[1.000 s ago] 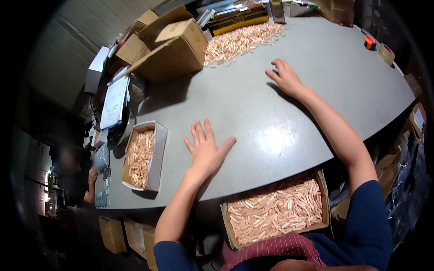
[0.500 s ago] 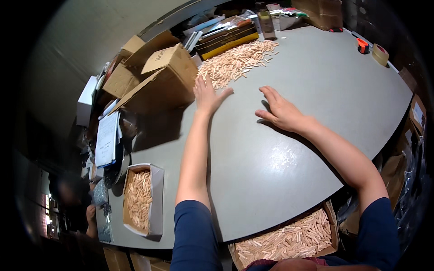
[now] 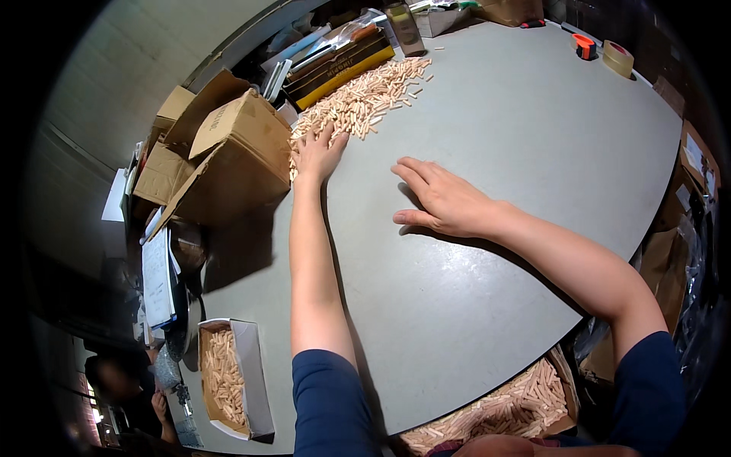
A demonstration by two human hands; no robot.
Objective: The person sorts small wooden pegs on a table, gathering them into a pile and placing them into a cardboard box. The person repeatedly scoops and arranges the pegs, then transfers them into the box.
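Note:
A loose pile of short pale wooden dowels (image 3: 373, 95) spreads over the far left part of the grey table (image 3: 487, 305). At the pile's near left end lies my left hand (image 3: 318, 157), palm down with fingers spread among the dowels. A few dowels show beside its outer edge. My right hand (image 3: 451, 201) is over the middle of the table, apart from the pile. Its fingers are stretched out, the thumb stands away from them, and nothing is in it. What lies under the left palm is hidden.
Cardboard boxes (image 3: 244, 148) stand left of the pile. A black and yellow box (image 3: 346, 72) and a bottle (image 3: 404, 30) sit behind it. More dowels fill a small carton (image 3: 255, 373) and a box below the table edge (image 3: 565, 381). Tape rolls (image 3: 617, 58) lie far right. Another person (image 3: 122, 381) is at far left.
The view has shifted, so most things appear farther left. My left fingers now spread into the pile's near end, with dowels beside them. My right hand has drawn slightly away from the pile.

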